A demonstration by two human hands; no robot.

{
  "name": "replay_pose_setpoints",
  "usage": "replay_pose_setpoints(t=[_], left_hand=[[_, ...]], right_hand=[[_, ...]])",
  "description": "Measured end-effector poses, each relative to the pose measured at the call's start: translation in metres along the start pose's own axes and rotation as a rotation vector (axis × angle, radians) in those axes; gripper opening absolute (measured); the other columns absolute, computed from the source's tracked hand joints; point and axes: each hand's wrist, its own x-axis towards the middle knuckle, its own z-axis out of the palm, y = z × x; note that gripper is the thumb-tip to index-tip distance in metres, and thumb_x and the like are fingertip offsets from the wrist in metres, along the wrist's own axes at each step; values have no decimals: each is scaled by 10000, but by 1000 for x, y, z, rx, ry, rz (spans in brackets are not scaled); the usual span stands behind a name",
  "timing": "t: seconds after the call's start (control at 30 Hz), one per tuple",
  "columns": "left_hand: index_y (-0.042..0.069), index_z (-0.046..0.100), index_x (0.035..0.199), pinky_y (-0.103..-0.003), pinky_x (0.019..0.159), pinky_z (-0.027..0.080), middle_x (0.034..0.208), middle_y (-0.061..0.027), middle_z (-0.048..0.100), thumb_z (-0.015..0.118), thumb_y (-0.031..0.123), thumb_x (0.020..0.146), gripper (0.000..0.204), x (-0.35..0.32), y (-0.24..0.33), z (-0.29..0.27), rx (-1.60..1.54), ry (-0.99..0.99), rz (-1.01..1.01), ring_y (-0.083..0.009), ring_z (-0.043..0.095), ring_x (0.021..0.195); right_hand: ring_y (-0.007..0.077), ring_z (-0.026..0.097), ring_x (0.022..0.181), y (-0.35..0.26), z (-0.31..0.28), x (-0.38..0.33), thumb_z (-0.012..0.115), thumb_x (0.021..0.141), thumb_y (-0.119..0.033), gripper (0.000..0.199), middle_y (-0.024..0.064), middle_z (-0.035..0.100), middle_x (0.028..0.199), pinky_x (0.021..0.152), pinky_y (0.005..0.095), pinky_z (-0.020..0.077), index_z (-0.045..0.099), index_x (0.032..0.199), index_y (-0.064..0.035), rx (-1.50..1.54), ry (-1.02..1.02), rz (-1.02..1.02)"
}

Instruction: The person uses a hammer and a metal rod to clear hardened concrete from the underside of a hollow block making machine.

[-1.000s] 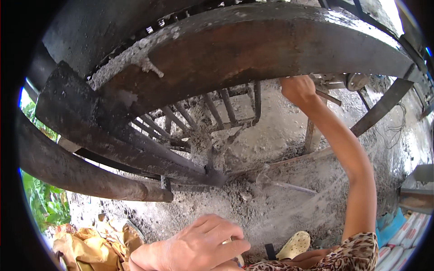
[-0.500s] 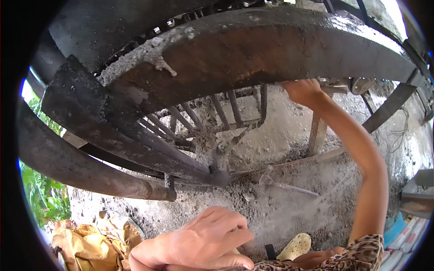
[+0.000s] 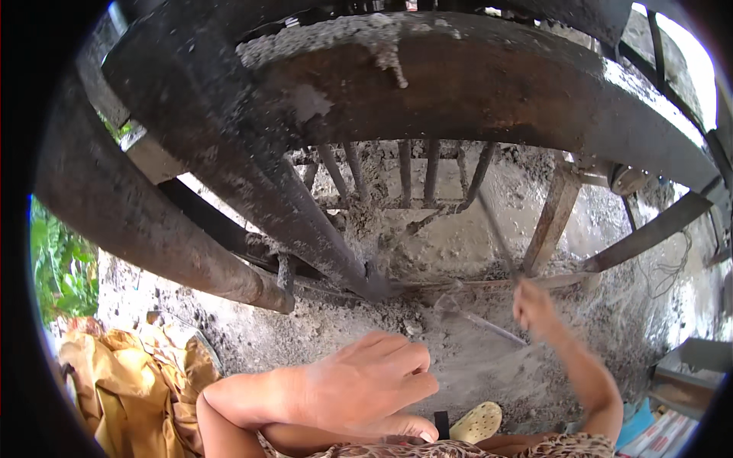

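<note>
My right hand [image 3: 534, 309] is closed around the lower end of a thin dark rod [image 3: 500, 238], slightly blurred. The rod slants up and left toward a rusty grate of metal bars [image 3: 405, 175] under a large curved metal beam [image 3: 458, 84]. Near the lower middle, my left hand [image 3: 374, 382] hangs loosely bent, with a gap between thumb and forefinger and nothing visible in it. Between the hands, a dusty hammer-like tool [image 3: 489, 324] lies on the grey ground.
Thick rusty bars [image 3: 160, 221] slope down at the left. A support post [image 3: 550, 221] stands right of the grate. Crumpled yellow-brown sacking [image 3: 130, 382] lies at lower left, a perforated cream clog [image 3: 477, 422] at the bottom. A metal box [image 3: 691, 374] sits at right.
My right hand has come down and back from beneath the beam, and the rod now shows in it. The view has shifted; my left hand keeps nearly the same pose.
</note>
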Motion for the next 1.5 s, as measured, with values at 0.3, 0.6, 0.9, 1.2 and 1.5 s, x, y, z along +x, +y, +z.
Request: replay_pose_setpoints(t=[0.3,0.6,0.9,1.2,1.5], left_hand=[[43,492,778,-346,672,349,802,-96,408,442,533,829,495,20,-3,29,31,-37,113,-244,424,733],[37,526,808,-368,665,359,804,-103,443,469,509,815,476,29,-14,52,9,10,193,-253,448,752],[97,534,803,-349,642,367,771,-56,475,550,372,798,275,43,-96,97,127,366,272,-231,482,702],[123,465,473,-316,521,308,450,-18,429,580,198,678,247,66,-144,102,113,763,276,-198,395,419],[107,429,488,-345,513,310,479,-47,390,573,172,703,266,41,-138,87,-32,958,319,-238,374,434]], right_hand=[[81,382,504,22,45,-111,482,894,-144,239,-24,413,612,462,235,325,535,1077,1,412,-411,131],[53,423,604,-12,88,-121,435,916,-345,381,-14,470,648,527,223,364,575,988,1,-54,-188,65],[102,314,370,-53,160,-91,447,847,-233,253,-10,364,509,349,240,266,392,654,-80,617,-320,362],[48,299,396,-93,161,-55,413,899,-187,155,-29,377,541,328,208,222,436,788,-82,579,-117,345],[86,360,395,-136,167,-69,394,922,-207,179,3,410,570,344,223,289,414,804,-75,378,-252,330]])
